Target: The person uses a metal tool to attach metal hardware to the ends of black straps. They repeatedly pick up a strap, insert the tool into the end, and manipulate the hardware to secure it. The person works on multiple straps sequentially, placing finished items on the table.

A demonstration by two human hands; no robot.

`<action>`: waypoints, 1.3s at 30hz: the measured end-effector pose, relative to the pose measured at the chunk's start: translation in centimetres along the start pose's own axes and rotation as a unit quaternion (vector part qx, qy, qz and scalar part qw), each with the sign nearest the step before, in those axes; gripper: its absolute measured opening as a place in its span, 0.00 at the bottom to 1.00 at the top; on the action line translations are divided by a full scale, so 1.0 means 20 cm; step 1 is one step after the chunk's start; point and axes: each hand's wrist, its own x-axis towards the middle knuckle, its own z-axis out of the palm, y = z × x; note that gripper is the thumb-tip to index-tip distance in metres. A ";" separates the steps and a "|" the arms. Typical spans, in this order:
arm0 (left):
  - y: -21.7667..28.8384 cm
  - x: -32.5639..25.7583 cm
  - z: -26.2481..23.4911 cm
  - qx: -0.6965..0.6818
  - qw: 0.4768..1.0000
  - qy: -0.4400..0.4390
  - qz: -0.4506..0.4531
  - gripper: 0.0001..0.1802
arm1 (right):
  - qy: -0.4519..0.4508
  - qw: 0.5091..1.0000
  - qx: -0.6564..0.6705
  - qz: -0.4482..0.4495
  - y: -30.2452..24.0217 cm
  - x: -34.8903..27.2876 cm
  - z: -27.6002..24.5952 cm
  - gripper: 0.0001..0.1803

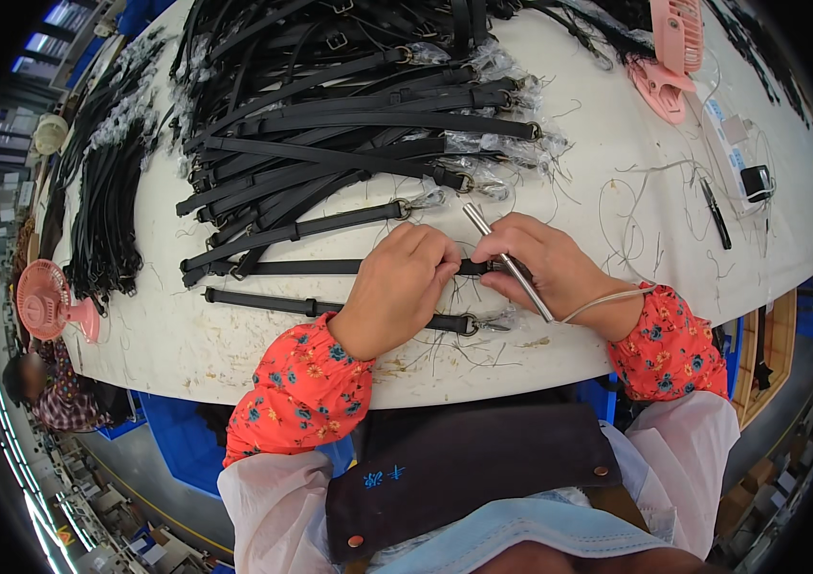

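My left hand (392, 287) is closed in a pinch on a thin black strap (306, 268), close to its buckle end. Between the fingers of my right hand (564, 268) lies a slim silver metal rod-shaped tool (533, 295), tilted across the strap's end. A pale cord (607, 298) runs from beside that tool over my right wrist. My right fingertips are also at the strap's end, and the hardware there is mostly hidden. Nearer to me, another black strap (268, 302) with a metal ring and plastic wrap lies under my left wrist.
A heap of black straps (330, 124) covers the table's far middle, with a bundle of black strips (105, 220) at left. Pink fans (43, 298) stand at left and far right. A power strip (727, 158) and black pen (715, 215) lie at right; loose threads litter the white tabletop (177, 359).
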 end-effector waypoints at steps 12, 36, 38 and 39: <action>0.00 -0.01 0.01 -0.065 0.996 0.028 -0.062 0.08 | 0.013 1.000 -0.018 0.000 0.01 -0.01 0.00 0.17; -0.01 0.00 -0.03 0.033 0.999 0.029 0.027 0.15 | 0.010 0.991 -0.125 -0.052 0.01 0.01 -0.01 0.16; -0.02 -0.01 -0.03 0.014 1.000 0.019 0.011 0.15 | 0.002 0.994 -0.102 -0.048 0.01 0.01 -0.01 0.17; -0.02 -0.02 -0.02 0.004 1.000 0.013 0.004 0.15 | -0.001 0.995 -0.091 -0.045 0.01 0.01 -0.01 0.17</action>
